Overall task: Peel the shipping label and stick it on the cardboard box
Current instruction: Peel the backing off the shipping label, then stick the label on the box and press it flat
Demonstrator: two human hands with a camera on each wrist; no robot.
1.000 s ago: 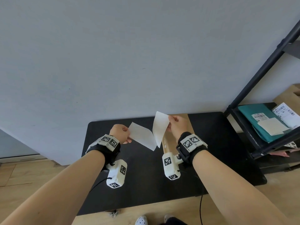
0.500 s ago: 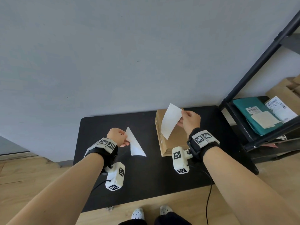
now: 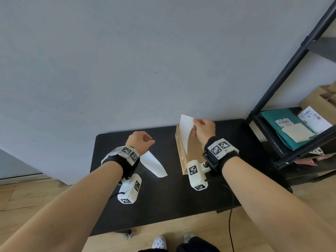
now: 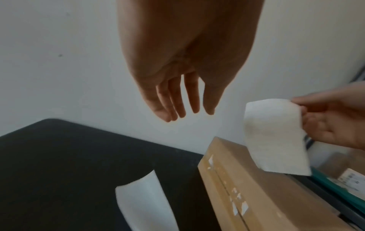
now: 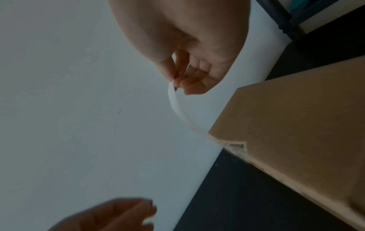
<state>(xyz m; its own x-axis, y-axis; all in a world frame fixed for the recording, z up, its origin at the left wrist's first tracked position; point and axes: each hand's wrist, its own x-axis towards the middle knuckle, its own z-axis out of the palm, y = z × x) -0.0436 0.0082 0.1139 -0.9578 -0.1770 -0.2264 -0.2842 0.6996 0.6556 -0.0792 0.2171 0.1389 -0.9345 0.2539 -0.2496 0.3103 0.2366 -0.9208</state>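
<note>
Released backing sheet lies beside left hand.

arms: bare, no sleeves
wrist bands: black with white blocks, black square patterns
wrist cameras: white boxes, thin black cables
shoes: white, dark dots

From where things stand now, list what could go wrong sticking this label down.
1. The peeled label hangs curled from one corner pinched by the right hand; it may fold onto itself.
2. The left hand is free, so the label may land crooked on the cardboard box.
</note>
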